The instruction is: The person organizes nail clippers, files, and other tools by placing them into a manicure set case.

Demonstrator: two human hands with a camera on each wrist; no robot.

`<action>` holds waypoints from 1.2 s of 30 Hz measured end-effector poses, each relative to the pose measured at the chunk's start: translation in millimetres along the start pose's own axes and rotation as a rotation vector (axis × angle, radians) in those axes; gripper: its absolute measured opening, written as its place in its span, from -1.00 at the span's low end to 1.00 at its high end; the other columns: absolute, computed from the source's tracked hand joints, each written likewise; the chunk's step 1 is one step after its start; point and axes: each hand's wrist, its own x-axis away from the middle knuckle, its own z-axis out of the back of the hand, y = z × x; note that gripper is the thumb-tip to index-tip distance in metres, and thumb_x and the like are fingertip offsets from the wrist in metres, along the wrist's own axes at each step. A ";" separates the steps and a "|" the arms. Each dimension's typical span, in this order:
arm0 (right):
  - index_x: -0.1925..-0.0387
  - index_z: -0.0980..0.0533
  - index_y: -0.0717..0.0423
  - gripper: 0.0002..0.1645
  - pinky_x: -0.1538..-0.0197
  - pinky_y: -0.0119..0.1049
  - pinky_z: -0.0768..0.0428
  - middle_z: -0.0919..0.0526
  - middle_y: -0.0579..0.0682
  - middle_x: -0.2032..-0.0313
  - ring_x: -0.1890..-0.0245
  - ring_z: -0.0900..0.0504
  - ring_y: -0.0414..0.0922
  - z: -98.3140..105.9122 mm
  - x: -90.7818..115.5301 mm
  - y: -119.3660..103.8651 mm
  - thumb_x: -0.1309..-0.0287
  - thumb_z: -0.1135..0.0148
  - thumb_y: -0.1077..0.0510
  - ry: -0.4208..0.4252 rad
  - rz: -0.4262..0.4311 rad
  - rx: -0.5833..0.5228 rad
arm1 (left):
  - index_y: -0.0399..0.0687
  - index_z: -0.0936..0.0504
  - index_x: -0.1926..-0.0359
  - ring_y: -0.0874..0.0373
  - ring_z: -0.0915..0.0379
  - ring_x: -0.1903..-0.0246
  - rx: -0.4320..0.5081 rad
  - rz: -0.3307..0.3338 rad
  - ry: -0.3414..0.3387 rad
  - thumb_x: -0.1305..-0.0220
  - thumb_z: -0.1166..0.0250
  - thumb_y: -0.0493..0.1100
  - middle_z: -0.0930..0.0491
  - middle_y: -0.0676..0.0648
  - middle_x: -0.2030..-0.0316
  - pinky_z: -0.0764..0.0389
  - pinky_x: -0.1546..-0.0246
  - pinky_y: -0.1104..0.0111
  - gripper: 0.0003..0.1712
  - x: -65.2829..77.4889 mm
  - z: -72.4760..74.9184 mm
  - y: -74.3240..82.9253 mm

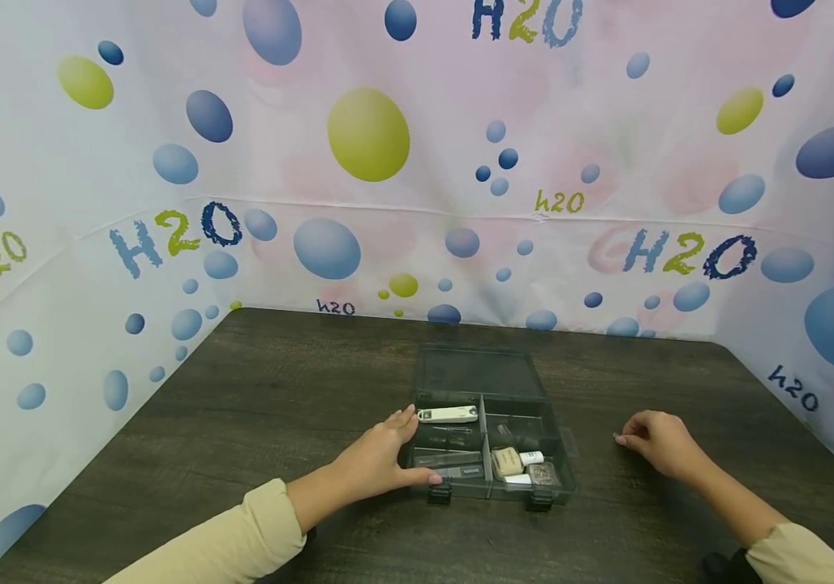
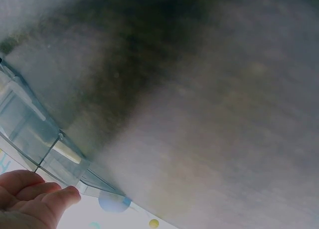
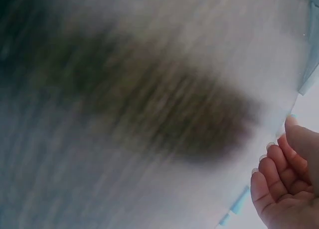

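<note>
A dark see-through compartment box (image 1: pixel 488 489) lies on the table with its lid (image 1: pixel 475 373) folded back. My left hand (image 1: pixel 380 454) touches the box's left end, its fingers along the side wall and its thumb at the front edge. In the box are a white nail clipper (image 1: pixel 449 414), thin pins (image 1: pixel 449 431), dark flat packs (image 1: pixel 461 470), a cream bottle with a white cap (image 1: pixel 507 461) and a small clear case (image 1: pixel 543 474). To the right of the box, my right hand (image 1: pixel 661 442) hovers with fingers loosely curled. No held thing can be made out there.
The dark wooden table (image 1: pixel 278 365) extends on both sides of the box. A white curtain (image 1: pixel 432 97) with coloured dots and lettering hangs behind and beside it. Two latches stick out at the box's front, including the left latch (image 1: pixel 439 491).
</note>
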 end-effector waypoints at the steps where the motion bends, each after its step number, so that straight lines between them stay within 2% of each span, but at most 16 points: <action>1: 0.51 -0.56 0.21 -0.91 0.51 -0.38 -0.41 -0.56 -0.08 0.54 0.57 -0.40 -0.29 0.4 0.0 -0.5 -0.04 -0.28 0.27 0.008 0.003 -0.002 | -0.39 -0.23 -0.30 -0.25 -0.08 -0.33 -0.002 0.000 0.000 -0.07 -0.26 0.28 -0.09 -0.33 -0.36 -0.31 -0.21 -0.06 0.01 0.0 0.1 0.2; 11: 0.46 -0.57 0.25 -0.95 0.52 -0.40 -0.44 -0.59 -0.06 0.52 0.56 -0.45 -0.27 0.5 -0.2 -6.5 -0.03 -0.27 0.29 0.055 0.005 -0.031 | -0.39 -0.23 -0.30 -0.25 -0.09 -0.32 0.002 0.003 0.003 -0.07 -0.27 0.28 -0.09 -0.33 -0.36 -0.32 -0.21 -0.06 0.02 0.4 0.1 -0.3; 21: 0.43 -0.58 0.23 -0.90 0.56 -0.41 -0.38 -0.60 -0.06 0.54 0.59 -0.40 -0.33 1.1 -4.0 -15.6 -0.09 -0.25 0.24 0.118 -0.017 -0.064 | -0.40 -0.24 -0.29 -0.25 -0.10 -0.32 -0.003 0.000 0.007 -0.07 -0.27 0.28 -0.10 -0.34 -0.35 -0.33 -0.20 -0.04 0.01 0.6 -0.5 -0.2; 30: 0.44 -0.58 0.20 -0.94 0.58 -0.44 -0.37 -0.58 -0.08 0.57 0.62 -0.39 -0.37 -1.2 -9.8 -33.4 -0.07 -0.28 0.25 0.183 0.067 -0.115 | -0.41 -0.24 -0.29 -0.25 -0.10 -0.32 0.016 0.000 0.006 -0.07 -0.29 0.25 -0.10 -0.34 -0.36 -0.32 -0.20 -0.08 0.00 1.5 0.1 0.7; 36: 0.42 -0.59 0.19 -0.95 0.58 -0.44 -0.36 -0.58 -0.08 0.55 0.62 -0.34 -0.40 -2.8 -13.9 -47.8 -0.08 -0.28 0.26 0.183 0.086 -0.159 | -0.41 -0.24 -0.29 -0.24 -0.09 -0.33 0.019 -0.001 0.005 -0.07 -0.29 0.25 -0.09 -0.34 -0.36 -0.31 -0.20 -0.09 0.00 1.8 0.4 1.0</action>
